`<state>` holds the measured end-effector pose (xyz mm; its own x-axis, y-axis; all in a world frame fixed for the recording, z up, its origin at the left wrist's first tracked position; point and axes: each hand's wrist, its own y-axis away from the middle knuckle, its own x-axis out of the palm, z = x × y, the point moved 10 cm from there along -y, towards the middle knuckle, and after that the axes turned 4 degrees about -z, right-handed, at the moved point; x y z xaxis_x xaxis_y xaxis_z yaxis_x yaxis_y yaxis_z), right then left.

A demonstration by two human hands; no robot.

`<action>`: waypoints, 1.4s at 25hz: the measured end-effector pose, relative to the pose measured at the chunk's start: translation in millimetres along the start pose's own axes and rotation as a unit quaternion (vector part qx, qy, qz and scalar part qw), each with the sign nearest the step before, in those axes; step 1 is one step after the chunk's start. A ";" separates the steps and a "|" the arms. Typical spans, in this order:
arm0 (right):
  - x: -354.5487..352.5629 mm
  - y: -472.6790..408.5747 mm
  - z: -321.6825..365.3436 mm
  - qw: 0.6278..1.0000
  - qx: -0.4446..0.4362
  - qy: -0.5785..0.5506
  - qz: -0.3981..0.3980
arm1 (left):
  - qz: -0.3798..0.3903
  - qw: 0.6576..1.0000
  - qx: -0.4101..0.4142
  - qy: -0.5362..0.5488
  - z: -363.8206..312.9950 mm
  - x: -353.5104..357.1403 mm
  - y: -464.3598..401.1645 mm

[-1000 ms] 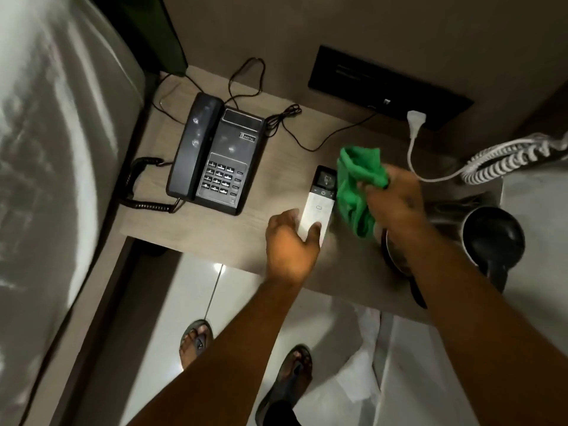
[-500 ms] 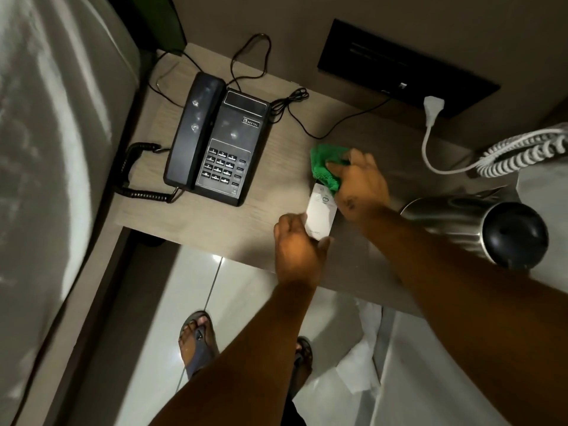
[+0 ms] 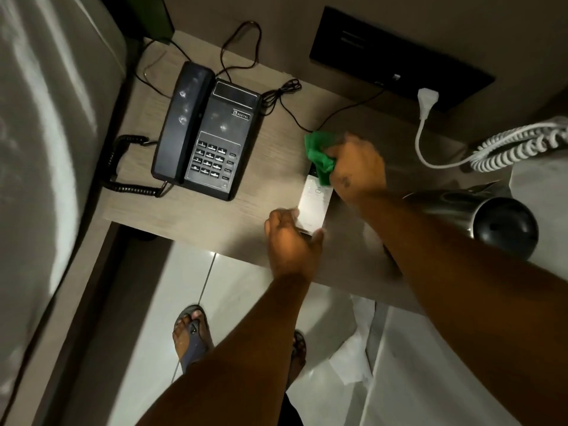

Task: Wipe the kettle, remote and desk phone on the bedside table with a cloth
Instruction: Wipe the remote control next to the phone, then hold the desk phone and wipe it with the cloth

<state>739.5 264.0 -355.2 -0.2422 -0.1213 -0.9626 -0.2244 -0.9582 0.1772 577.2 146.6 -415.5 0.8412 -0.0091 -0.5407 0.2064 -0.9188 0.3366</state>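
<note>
A white remote [image 3: 314, 205] lies on the wooden bedside table [image 3: 190, 210]. My left hand [image 3: 292, 241] grips its near end at the table's front edge. My right hand [image 3: 356, 167] presses a bunched green cloth [image 3: 319, 155] onto the remote's far end, hiding its top part. A black desk phone [image 3: 209, 133] with its handset on the cradle sits to the left. At the right, a steel kettle [image 3: 479, 216] with a black lid stands behind my right forearm.
A bed [image 3: 46, 149] borders the table on the left. Thin black cables [image 3: 285, 99] run behind the phone. A white plug and coiled cord [image 3: 507, 146] hang from the black wall panel [image 3: 399, 56]. My sandalled feet [image 3: 190, 336] stand on pale tiles below.
My right hand brought the cloth down from the air onto the remote's far end and is rubbing there. My left hand keeps its hold on the near end.
</note>
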 end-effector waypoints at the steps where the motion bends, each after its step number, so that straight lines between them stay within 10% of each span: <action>1: 1.4 18.2 0.4 1.000 0.002 -0.024 -0.003 | -0.005 1.000 0.007 0.001 -2.6 -1.1 0.6; 35: 11.9 63.5 15.1 0.998 -0.032 -0.033 0.031 | 0.019 1.000 0.001 0.001 3.4 7.6 -0.8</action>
<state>708.1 205.6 -352.2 -0.3155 -0.1649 -0.9345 -0.1478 -0.9642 0.2200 581.8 145.9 -422.5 0.8492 -0.0440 -0.5263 0.1724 -0.9188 0.3550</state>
